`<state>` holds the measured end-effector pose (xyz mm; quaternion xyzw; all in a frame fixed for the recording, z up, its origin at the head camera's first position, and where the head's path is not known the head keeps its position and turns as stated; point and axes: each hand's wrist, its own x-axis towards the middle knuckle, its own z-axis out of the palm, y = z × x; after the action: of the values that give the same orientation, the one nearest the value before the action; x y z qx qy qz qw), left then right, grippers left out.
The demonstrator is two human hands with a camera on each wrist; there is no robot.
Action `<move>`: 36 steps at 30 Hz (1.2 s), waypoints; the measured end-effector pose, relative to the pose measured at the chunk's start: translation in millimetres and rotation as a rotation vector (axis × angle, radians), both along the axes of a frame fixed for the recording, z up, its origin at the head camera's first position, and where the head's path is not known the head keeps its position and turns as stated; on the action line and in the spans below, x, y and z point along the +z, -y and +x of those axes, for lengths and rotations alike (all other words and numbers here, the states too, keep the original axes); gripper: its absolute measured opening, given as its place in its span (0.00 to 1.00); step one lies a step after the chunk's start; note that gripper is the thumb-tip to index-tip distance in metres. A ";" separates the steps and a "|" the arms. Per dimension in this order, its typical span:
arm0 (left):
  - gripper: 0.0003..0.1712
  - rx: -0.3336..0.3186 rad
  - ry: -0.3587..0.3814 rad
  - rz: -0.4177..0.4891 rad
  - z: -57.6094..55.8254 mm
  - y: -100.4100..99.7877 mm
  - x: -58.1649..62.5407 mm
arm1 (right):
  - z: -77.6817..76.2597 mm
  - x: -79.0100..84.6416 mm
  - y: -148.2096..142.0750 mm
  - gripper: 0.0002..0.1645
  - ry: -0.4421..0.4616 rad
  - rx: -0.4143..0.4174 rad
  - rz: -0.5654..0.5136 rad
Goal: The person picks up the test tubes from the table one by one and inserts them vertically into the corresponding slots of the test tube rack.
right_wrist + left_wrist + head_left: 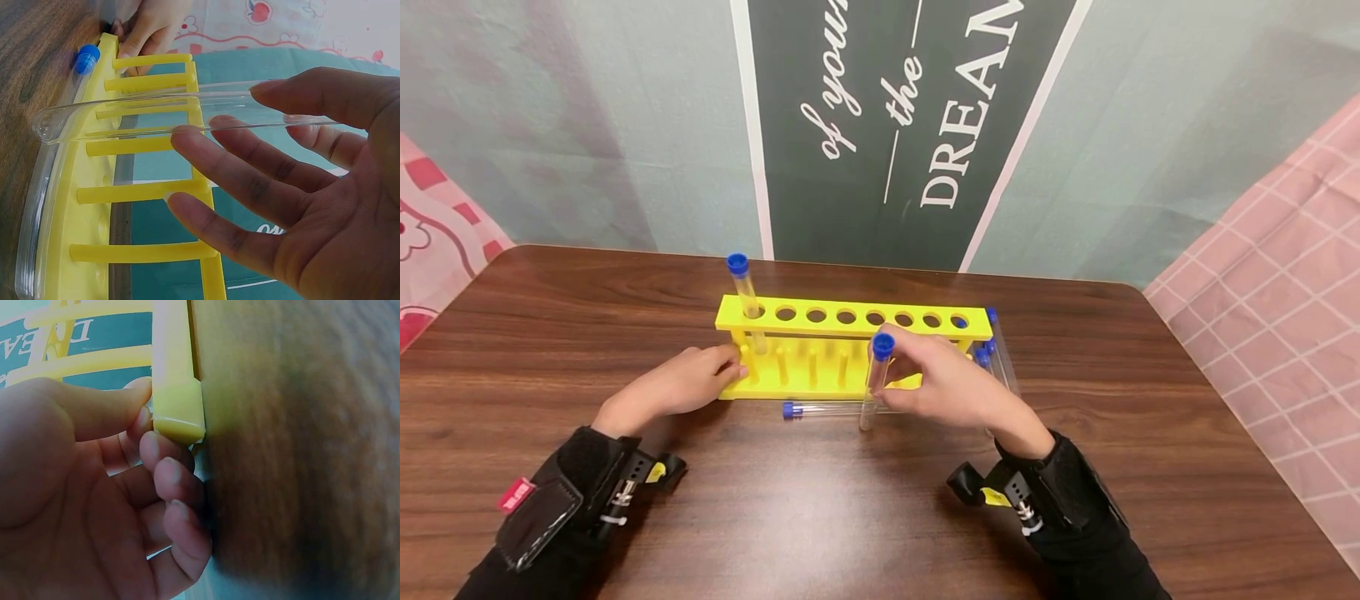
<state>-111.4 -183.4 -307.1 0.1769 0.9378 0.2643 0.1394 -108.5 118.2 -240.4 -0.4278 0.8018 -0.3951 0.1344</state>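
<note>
A yellow test tube rack [850,327] stands on the table, with one blue-capped test tube [746,289] in its leftmost hole. My left hand [688,382] grips the left end of the rack's base, thumb on one side and fingertips at the other, as the left wrist view shows [178,406]. In front of the rack, my right hand [951,379] pinches another clear test tube [874,383] between thumb and fingers. That tube is nearly upright, blue cap on top, rounded bottom low over the table. Its clear wall [150,115] looks empty.
A blue-capped tube [823,409] lies along the rack's front edge, partly hidden by the held one. Several more capped tubes [1002,358] lie at the rack's right end, partly behind my right hand. Behind the brown wooden table [820,517] hangs a printed cloth [685,167].
</note>
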 end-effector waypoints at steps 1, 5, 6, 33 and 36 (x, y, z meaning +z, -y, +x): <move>0.10 0.000 0.000 0.000 -0.1 0.1 -0.1 | 0.0 0.0 0.1 0.12 0.000 0.002 -0.001; 0.10 0.000 -0.003 0.001 -0.3 0.1 -0.7 | 0.4 0.4 0.3 0.12 -0.005 -0.001 0.002; 0.10 0.000 -0.004 0.001 -0.3 0.2 -0.8 | 0.5 0.5 0.3 0.12 -0.003 -0.002 0.004; 0.11 0.003 -0.016 -0.017 0.2 -2.2 -0.2 | 2.0 6.7 14.5 0.13 0.026 -0.044 0.018; 0.11 0.002 -0.018 -0.016 0.6 -2.4 0.6 | 2.0 7.1 16.9 0.13 0.037 -0.049 0.025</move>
<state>-110.8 -180.9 -306.5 0.1771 0.9412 0.2555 0.1322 -106.5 101.3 -233.3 -0.3988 0.8144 -0.3960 0.1447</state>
